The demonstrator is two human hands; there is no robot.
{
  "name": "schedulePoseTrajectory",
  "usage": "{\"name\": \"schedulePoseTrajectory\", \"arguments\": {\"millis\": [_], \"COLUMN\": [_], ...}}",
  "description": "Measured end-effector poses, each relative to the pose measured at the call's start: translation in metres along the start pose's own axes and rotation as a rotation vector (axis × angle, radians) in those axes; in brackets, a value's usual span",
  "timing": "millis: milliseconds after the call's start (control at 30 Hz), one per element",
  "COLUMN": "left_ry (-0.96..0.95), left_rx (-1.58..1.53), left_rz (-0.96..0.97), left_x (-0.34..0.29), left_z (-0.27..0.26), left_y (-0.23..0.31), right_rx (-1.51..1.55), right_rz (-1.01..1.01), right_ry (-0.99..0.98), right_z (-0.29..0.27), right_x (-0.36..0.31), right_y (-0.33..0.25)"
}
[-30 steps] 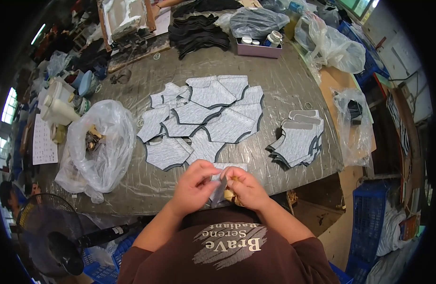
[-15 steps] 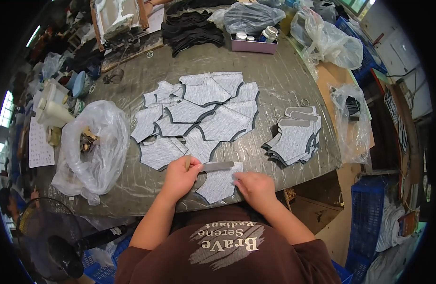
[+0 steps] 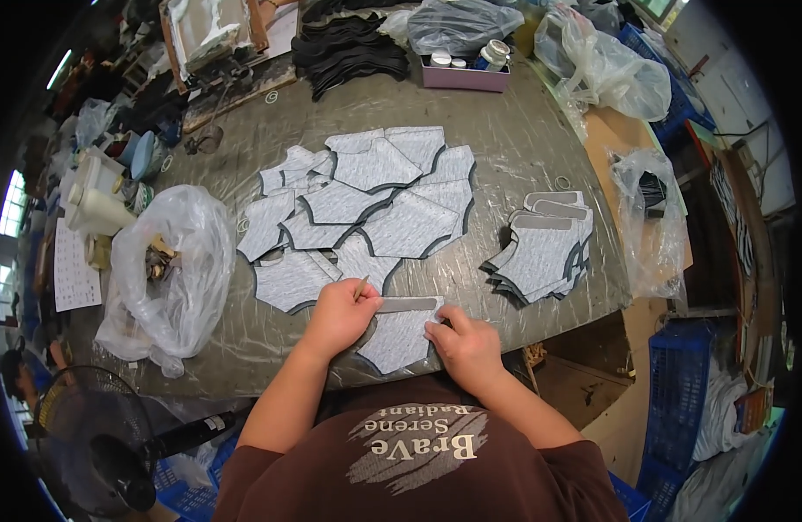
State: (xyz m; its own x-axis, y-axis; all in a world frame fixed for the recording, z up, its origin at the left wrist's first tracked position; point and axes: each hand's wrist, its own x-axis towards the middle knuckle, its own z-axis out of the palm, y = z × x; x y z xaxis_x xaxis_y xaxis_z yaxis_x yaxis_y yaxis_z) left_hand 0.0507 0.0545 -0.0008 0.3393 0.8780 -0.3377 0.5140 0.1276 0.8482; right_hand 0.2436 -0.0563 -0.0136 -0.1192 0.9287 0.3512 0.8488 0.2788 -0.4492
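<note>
A cut piece of heathered grey fabric [image 3: 396,337] with a dark edge lies flat on the table in front of me. Along its upper edge runs a darker grey strip [image 3: 410,304]. My left hand [image 3: 340,315] is closed at that strip's left end, and a thin tan sliver [image 3: 361,288] sticks up from between its fingers. At the fabric's upper right corner, my right hand [image 3: 467,345] has its fingers bent and pinched on the edge. Beyond my hands, several similar grey pieces [image 3: 357,204] overlap in a loose spread.
To the right sits a stack of grey pieces [image 3: 540,257] with strips. A clear plastic bag [image 3: 211,261] stands at left, near a black fan [image 3: 92,435]. Farther back are black fabric pieces [image 3: 349,56] and a purple box [image 3: 466,79] of bottles. Blue crates [image 3: 677,391] stand right.
The grey strip, raised at an angle from my left hand before, now lies along the fabric's upper edge. My right hand has shifted slightly up to the corner.
</note>
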Motion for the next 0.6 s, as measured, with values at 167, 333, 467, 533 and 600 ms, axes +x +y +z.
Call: {"name": "schedulePoseTrajectory", "arguments": {"millis": [167,333,467,533,600], "left_ry": [0.005,0.029,0.061,0.118,0.149], "left_rx": [0.019,0.082,0.142,0.272,0.371], "left_rz": [-0.005,-0.005,0.061,0.206,0.271], "left_x": [0.0012,-0.0003,-0.0036,-0.0041,-0.0049], "left_z": [0.0009,0.0017,0.0056,0.0075,0.0095], "left_y": [-0.0019,0.0028,0.0050,0.0044,0.0026], "right_rx": [0.020,-0.001,-0.021,-0.020,-0.022], "right_rz": [-0.026,-0.029,-0.015,-0.012,-0.005], "right_ry": [0.006,-0.013,-0.023,-0.022,-0.014], "right_z": [0.0037,0.0030,0.0036,0.0038,0.0032], "right_x": [-0.0015,-0.0007,-0.0010,-0.0010,0.0000], "right_y": [0.0033,0.0022,0.0026,0.0026,0.0010]}}
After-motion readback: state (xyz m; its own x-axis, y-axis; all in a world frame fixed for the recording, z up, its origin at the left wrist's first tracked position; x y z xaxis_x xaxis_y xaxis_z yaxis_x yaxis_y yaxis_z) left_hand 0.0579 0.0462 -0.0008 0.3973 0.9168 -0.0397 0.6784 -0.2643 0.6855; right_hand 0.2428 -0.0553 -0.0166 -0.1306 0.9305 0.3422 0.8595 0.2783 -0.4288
